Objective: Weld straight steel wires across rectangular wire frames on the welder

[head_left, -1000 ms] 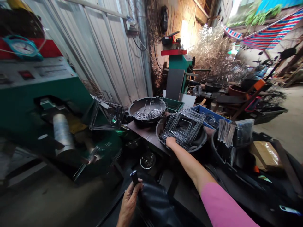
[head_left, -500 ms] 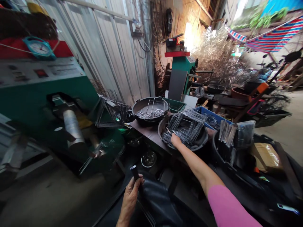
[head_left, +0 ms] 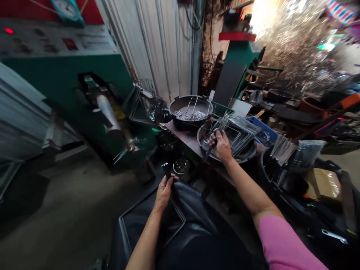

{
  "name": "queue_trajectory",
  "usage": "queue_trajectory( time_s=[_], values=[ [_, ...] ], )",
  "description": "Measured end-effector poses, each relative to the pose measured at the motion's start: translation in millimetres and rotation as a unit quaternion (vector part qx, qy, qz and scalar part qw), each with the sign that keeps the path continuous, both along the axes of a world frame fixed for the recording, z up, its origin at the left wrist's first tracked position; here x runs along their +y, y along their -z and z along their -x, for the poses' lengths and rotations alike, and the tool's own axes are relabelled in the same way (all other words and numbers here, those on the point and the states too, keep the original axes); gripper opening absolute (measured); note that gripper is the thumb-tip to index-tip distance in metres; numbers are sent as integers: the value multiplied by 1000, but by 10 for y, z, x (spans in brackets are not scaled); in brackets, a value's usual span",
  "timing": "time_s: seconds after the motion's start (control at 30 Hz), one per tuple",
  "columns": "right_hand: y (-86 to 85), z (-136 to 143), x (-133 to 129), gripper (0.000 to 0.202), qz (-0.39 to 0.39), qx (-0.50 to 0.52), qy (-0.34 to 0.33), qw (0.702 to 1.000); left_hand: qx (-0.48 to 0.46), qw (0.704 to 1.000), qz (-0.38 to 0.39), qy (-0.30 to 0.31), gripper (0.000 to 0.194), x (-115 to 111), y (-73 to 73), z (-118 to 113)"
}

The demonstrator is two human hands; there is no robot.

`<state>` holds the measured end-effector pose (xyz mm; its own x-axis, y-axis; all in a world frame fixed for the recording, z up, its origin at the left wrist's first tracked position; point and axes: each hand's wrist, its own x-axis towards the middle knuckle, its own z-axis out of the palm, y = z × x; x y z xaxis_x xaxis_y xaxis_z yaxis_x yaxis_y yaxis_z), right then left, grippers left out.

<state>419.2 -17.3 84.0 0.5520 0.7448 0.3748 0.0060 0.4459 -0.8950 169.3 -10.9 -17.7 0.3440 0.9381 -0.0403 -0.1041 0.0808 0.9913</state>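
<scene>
My left hand (head_left: 164, 193) is closed around a small bundle of thin black pieces (head_left: 166, 169) with bright ends, above my lap. A bent wire frame (head_left: 181, 217) lies across the black apron (head_left: 202, 221) under that hand. Farther forward, my right hand (head_left: 222, 145) has its fingers curled at the near rim of a dark basin (head_left: 250, 154). Many square wire frames (head_left: 244, 129) are heaped in this basin, just beyond the hand. Something dark shows below the curled fingers; what it is I cannot make out.
A green machine (head_left: 64, 90) with a metal cylinder stands at left. Another basin (head_left: 176, 103) holds short metal pieces. More wire frames (head_left: 149, 103) hang beside the machine. At right, a black tub (head_left: 270, 183) holds wire bundles and a taped carton (head_left: 327, 183).
My right hand has drawn back from among the wire frames to the basin's near side, its fingers curled. My left hand still grips its bundle. The camera view has tilted down and turned left.
</scene>
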Motion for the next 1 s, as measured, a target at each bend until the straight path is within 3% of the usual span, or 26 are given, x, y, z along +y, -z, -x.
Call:
queue_trajectory(
  time_s=[0.13,0.27,0.43,0.53,0.77,1.0],
  values=[
    [395,945,-138,15,19,65,-169,983,-45,998,-14,33,26,-6,8,-11],
    [755,1373,-219,18,39,12,-234,971,-43,999,-26,20,24,11,85,30],
    [800,1388,-255,20,37,-127,-224,966,-60,998,-21,14,30,28,123,67],
    [815,1383,-267,18,35,-158,-213,964,-68,997,-16,15,33,25,138,70],
    [935,1417,-221,34,77,-86,-214,970,-53,997,-26,51,39,54,301,88],
    [809,1389,-115,29,131,-25,-346,929,47,990,-40,126,39,52,357,155]
  ],
)
